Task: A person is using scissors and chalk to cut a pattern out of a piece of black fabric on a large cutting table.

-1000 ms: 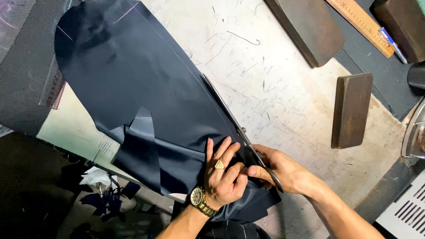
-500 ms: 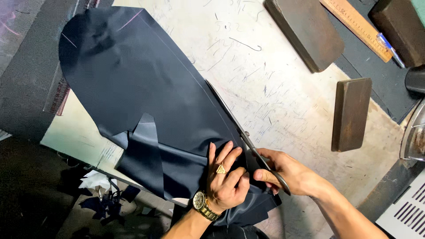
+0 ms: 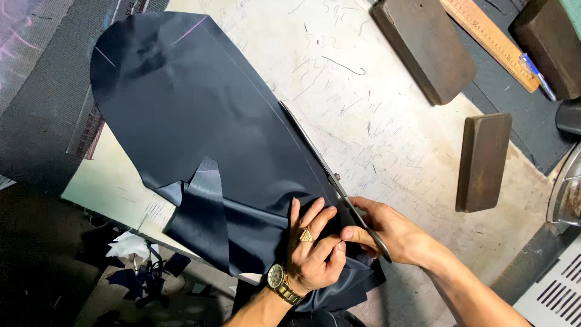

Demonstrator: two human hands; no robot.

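A large piece of dark navy fabric (image 3: 200, 121) lies spread on a scratched white cutting table (image 3: 375, 133), with a folded flap near its lower edge. My left hand (image 3: 311, 248), wearing a ring and a gold wristwatch, presses flat on the fabric's near end. My right hand (image 3: 387, 233) grips long scissors (image 3: 330, 175) whose blades run along the fabric's right edge, following a faint chalk line.
Dark rectangular weight blocks (image 3: 483, 160) (image 3: 423, 48) (image 3: 548, 45) rest at the right and top. A wooden ruler (image 3: 490, 42) lies beside them on a dark mat. Fabric scraps (image 3: 136, 266) are on the floor at lower left. A grey textured sheet (image 3: 42, 109) lies at left.
The view has shifted slightly. The scissors have advanced along the fabric's right edge while my left hand keeps pressing the cloth in the same spot.
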